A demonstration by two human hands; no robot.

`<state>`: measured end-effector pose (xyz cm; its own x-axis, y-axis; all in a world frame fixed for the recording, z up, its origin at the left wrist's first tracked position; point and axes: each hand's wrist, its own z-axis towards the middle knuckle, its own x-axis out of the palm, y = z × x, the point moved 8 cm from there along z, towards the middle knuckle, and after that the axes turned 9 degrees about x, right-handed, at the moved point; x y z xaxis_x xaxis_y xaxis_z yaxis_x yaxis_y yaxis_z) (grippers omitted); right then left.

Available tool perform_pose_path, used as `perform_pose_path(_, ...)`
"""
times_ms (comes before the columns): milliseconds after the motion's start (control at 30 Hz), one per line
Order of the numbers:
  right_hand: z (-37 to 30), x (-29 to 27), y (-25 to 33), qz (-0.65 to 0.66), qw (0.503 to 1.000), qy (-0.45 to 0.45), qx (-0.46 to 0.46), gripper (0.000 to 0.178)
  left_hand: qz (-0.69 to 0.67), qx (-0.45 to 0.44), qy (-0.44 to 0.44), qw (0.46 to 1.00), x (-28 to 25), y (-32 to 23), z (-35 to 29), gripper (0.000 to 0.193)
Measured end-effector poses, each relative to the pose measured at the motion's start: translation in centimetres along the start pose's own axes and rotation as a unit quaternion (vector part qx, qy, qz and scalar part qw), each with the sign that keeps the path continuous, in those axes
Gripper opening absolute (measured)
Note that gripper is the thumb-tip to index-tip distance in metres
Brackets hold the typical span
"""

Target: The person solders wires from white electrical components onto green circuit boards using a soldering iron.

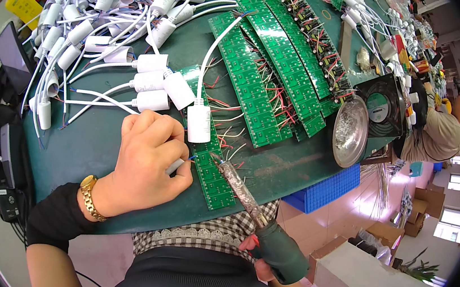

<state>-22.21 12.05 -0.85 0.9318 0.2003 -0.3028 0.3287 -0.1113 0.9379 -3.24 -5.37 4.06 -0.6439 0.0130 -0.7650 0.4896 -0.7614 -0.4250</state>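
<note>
My left hand (152, 154), a gold watch at its wrist, is closed on the end of a white cable (175, 167) beside a strip of green circuit boards (212, 187). In my right hand (258, 258) is a soldering iron (279, 250) with a dark green handle. Its long metal barrel slants up to the left, the tip at the strip by the cable end; whether they touch I cannot tell. Red and white wires stick out from the strip's right side. A white cylindrical socket with a cable (198, 124) lies across the strip, above my left hand.
A heap of white corded sockets (110, 2) covers the table's far left. More green board strips (255, 72) lie stacked beyond the working strip. At the right edge are a round dish (350, 132) and a black fan (379, 106). A blue crate (324, 188) stands below; a co-worker (438, 133) sits farther right.
</note>
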Motion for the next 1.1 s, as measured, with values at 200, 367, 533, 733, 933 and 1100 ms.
perform_pose_path(200,-0.9,0.9,-3.6,0.334,0.914,-0.049,0.227,0.034,0.024,0.02,0.019,0.999,0.0,-0.4,0.3,0.021)
perform_pose_path(367,0.9,0.3,-0.6,-0.016,0.998,0.006,0.062,0.032,-0.004,0.075,0.05,0.996,-0.2,0.0,0.3,0.022)
perform_pose_path(533,-0.2,0.8,-3.0,0.019,0.991,0.019,0.13,0.036,-0.049,0.063,0.066,0.995,-0.2,0.7,0.6,0.022)
perform_pose_path(733,0.2,0.6,-2.6,0.218,0.972,-0.038,0.079,0.057,-0.062,0.07,0.109,0.99,0.2,0.5,0.5,0.022)
perform_pose_path(933,-0.1,0.4,-1.9,0.17,0.984,-0.026,0.038,0.057,-0.075,0.067,0.124,0.987,0.3,0.8,0.7,0.019)
perform_pose_path(1100,-0.9,0.8,-3.0,0.183,0.981,-0.007,0.057,0.059,-0.054,0.042,0.099,0.993,0.4,0.2,0.6,0.018)
